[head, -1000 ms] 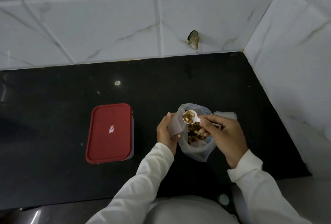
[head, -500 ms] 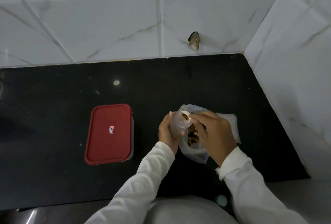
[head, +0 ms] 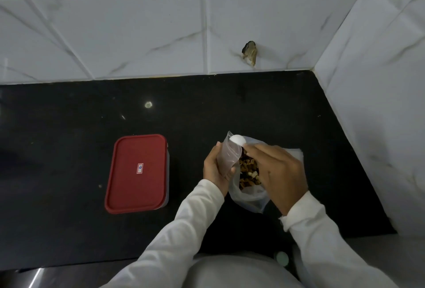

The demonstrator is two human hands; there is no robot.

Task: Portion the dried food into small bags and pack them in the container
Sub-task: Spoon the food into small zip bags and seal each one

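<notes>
Now the spoon (head: pixel 238 139) has flipped: a second ago it sat heaped, face up; here its white back shows at the mouth of the small bag (head: pixel 227 156), so the scoop is likely tipping in. The left hand (head: pixel 213 168) curls its fingers round that bag. The right hand (head: pixel 278 172) grips the spoon over the big bag (head: pixel 250 195) of dried food (head: pixel 248 171). The container (head: pixel 138 172) sits lidded, well left on the table (head: pixel 69 126); I'd say nothing's packed yet.

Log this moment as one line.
left hand holds small bag | right hand holds scoop, inverted at its mouth | container lid on
</notes>
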